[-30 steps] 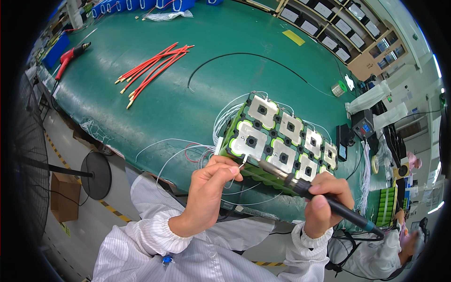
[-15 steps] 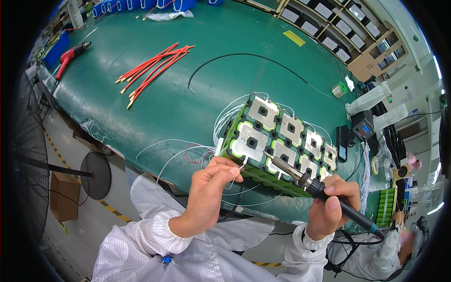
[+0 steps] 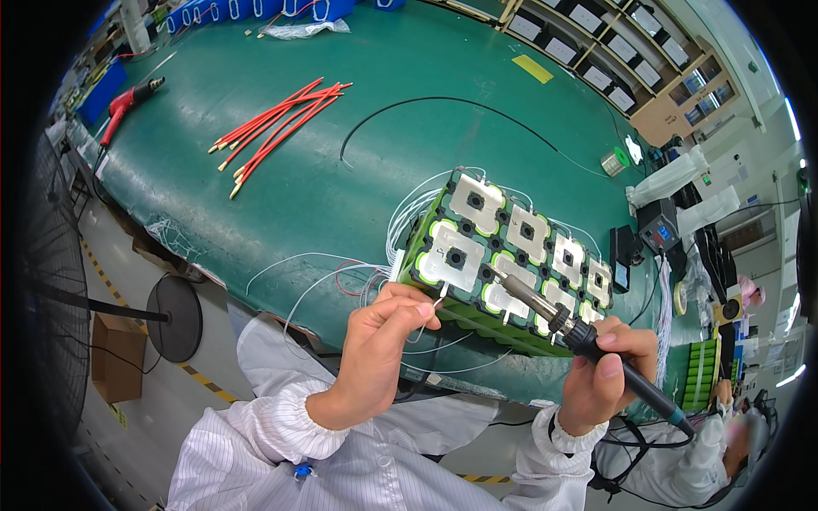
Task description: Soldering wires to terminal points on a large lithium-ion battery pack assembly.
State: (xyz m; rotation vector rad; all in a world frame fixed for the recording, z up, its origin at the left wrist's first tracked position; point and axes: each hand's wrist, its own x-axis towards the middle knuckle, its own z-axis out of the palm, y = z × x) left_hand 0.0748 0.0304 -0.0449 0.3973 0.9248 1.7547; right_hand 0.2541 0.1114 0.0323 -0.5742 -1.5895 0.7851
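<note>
A green battery pack (image 3: 477, 317) with nickel plates on its top lies at the table's near edge. My left hand (image 3: 379, 345) is closed in a pinch on a thin white wire (image 3: 438, 301), whose end meets the small tab of the nearest left plate (image 3: 454, 256). In my right hand (image 3: 607, 375) is a soldering iron (image 3: 545, 312), gripped like a pen. Its metal tip points left over the front row of plates; whether it touches one I cannot tell. More white wires (image 3: 407, 215) fan out from the pack's left end.
Red cables (image 3: 285, 122) and a red heat gun (image 3: 123, 109) lie on the green table (image 3: 409, 51) at the left. Beyond the pack curves a black cable (image 3: 452, 98). A solder spool (image 3: 613, 162) and a soldering station (image 3: 659, 226) stand right. Another person (image 3: 690, 460) sits lower right.
The soldering iron's tip has shifted slightly right and away from the nearest left plate. My left hand with the white wire stays in place.
</note>
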